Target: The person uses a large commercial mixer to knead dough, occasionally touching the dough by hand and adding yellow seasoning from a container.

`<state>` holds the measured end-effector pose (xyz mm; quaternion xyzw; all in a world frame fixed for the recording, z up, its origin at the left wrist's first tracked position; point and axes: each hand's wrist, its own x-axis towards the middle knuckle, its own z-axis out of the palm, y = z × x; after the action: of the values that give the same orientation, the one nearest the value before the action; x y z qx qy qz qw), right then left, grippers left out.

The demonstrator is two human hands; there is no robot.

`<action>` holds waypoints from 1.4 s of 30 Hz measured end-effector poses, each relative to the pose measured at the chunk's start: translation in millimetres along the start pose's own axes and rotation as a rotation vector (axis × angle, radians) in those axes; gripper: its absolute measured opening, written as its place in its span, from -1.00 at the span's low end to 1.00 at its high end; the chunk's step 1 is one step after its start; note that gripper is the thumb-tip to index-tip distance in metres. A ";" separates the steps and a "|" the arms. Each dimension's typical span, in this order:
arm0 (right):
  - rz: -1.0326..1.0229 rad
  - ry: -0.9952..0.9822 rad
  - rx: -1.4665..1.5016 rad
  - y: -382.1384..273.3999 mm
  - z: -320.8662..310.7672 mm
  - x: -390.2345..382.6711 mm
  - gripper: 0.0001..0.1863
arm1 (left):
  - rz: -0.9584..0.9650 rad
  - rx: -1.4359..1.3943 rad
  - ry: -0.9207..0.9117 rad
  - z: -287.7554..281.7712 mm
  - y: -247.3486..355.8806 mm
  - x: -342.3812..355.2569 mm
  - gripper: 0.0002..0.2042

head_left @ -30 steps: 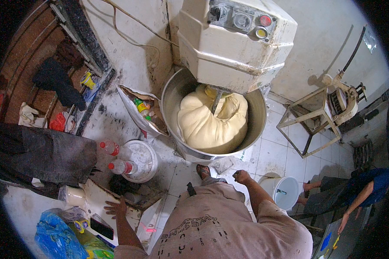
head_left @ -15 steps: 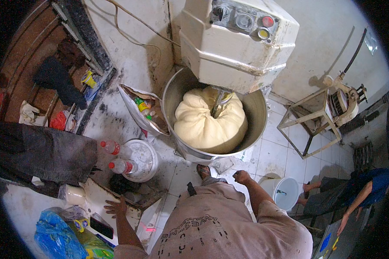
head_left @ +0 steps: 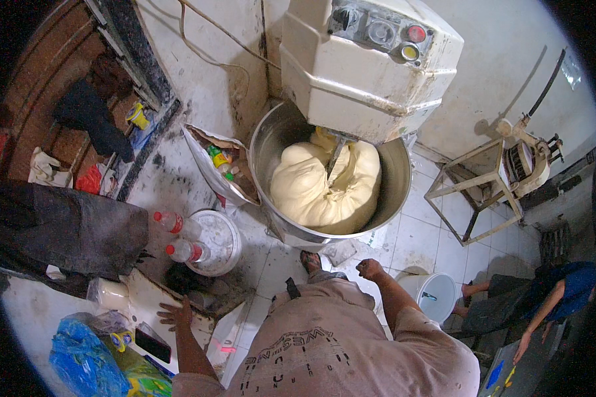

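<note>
My left hand (head_left: 174, 314) lies with its fingers spread on a worn white ledge (head_left: 138, 296), close to a dark phone (head_left: 153, 344). In front of my body my right hand (head_left: 371, 268) is curled closed, with nothing visible in it. Beyond it stands a large steel mixing bowl (head_left: 269, 142) holding a big pale mass of dough (head_left: 304, 192). A metal mixer tool (head_left: 336, 157) reaches down into the dough from the cream-coloured mixer head (head_left: 371, 73), which carries a panel with a red button (head_left: 416, 34). Neither hand touches the bowl or the dough.
Left of the bowl leans an open sack (head_left: 208, 165) with wrappers inside. Two red-capped bottles (head_left: 187, 251) stand on a round white lid (head_left: 222, 241). A white bucket (head_left: 437, 298) stands at right, near another person (head_left: 543, 301). A metal-framed machine (head_left: 496, 165) is further back.
The dough has turned and changed shape around the mixer tool, its folds now lying differently. My hands stay nearly where they were. The other person's arm has shifted slightly.
</note>
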<state>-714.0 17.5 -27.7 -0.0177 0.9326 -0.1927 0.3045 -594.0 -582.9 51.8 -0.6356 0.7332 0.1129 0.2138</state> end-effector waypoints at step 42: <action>0.102 -0.133 0.084 -29.5 -14.1 -9.7 -0.60 | 0.154 0.297 1.016 48.0 -38.0 59.2 0.04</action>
<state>-716.7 -3.4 -1.0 0.0297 0.9012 -0.2145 0.3755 -554.5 -620.6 -13.6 -0.5175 0.7970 -0.2984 -0.0893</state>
